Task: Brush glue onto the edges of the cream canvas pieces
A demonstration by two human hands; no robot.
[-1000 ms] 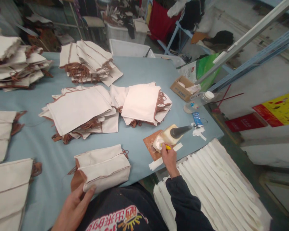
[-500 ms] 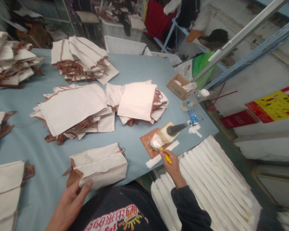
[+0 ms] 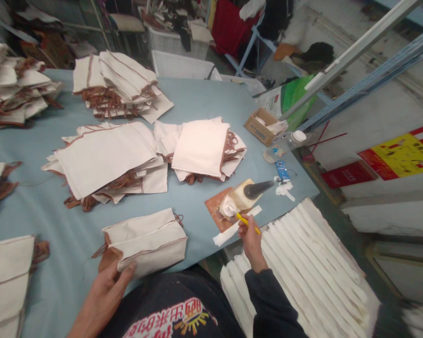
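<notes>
My left hand [image 3: 105, 293] grips the near corner of a folded cream cloth bag with brown trim [image 3: 146, 241] lying at the table's front edge. My right hand [image 3: 251, 239] is closed on a thin yellow brush [image 3: 247, 222], whose tip touches the white glue on a glue bottle [image 3: 243, 195] lying on its side. The bottle rests on a brown leather patch [image 3: 216, 211]. A white strip [image 3: 234, 227] lies on the table just under the brush.
Piles of cream bags with brown handles [image 3: 107, 162] [image 3: 202, 150] [image 3: 121, 87] cover the blue table [image 3: 204, 101]. A small cardboard box [image 3: 262, 126] and a plastic bottle [image 3: 285, 143] sit at the right edge. Many white strips [image 3: 313, 267] lie stacked beside the table at lower right.
My right hand has turned the yellow brush so it shows more, still at the glue. The view shifted slightly; my left hand stays on the bag.
</notes>
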